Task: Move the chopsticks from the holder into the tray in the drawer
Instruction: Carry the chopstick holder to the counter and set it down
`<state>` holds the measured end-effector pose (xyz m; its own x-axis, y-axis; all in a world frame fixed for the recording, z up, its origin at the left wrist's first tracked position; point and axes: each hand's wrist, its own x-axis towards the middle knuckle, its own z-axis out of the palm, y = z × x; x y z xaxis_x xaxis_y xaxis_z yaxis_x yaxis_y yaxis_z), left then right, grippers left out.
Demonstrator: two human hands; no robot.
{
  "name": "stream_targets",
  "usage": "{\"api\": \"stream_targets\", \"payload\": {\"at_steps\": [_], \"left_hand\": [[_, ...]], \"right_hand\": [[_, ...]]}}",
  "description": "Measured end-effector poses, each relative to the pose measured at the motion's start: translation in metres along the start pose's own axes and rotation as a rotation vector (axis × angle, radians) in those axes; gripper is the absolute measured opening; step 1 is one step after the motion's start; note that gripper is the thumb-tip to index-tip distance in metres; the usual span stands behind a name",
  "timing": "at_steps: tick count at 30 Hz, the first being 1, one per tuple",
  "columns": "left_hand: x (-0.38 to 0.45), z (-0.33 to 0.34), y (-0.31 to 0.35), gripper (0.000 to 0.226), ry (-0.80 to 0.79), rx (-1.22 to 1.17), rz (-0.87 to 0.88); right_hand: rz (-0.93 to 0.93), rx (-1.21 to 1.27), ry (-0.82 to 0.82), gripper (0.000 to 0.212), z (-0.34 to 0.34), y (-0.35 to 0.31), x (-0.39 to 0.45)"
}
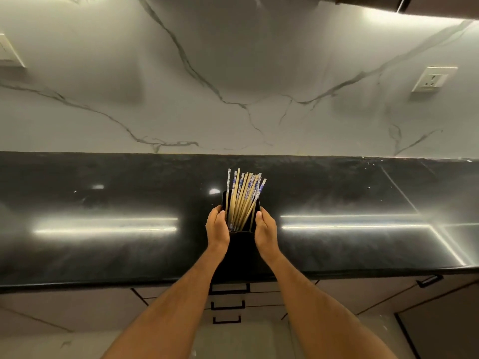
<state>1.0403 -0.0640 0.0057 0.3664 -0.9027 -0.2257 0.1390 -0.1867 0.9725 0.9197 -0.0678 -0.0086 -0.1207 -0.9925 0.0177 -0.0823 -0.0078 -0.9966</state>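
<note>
Gripping black holder (pixel 241 244) sides: left hand (pixel 217 227), right hand (pixel 265 229); chopsticks (pixel 243 198) upright inside.

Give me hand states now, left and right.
Left hand: closed against the left side of the black holder.
Right hand: closed against its right side.
Chopsticks stand inside, untouched.

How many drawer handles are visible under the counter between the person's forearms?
3, stacked vertically below the counter edge: the top handle, the middle handle, the bottom handle. All drawers look closed. Another handle sits off to the right; the forearms may hide more.
</note>
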Motion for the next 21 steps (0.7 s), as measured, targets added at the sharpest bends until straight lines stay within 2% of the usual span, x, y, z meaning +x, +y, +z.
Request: {"api": "stream_targets", "payload": {"at_steps": [5, 21], "left_hand": [[0.018, -0.008, -0.007, 0.038, -0.058, 0.029, -0.028], [0.068, -0.008, -0.014, 0.04, -0.019, 0.131, 0.087]], "right_hand": [[0.031, -0.028, 0.008, 0.035, 0.011, 0.007, 0.009], [0.092, -0.036, 0.021, 0.035, 0.032, 0.005, 0.046]]}}
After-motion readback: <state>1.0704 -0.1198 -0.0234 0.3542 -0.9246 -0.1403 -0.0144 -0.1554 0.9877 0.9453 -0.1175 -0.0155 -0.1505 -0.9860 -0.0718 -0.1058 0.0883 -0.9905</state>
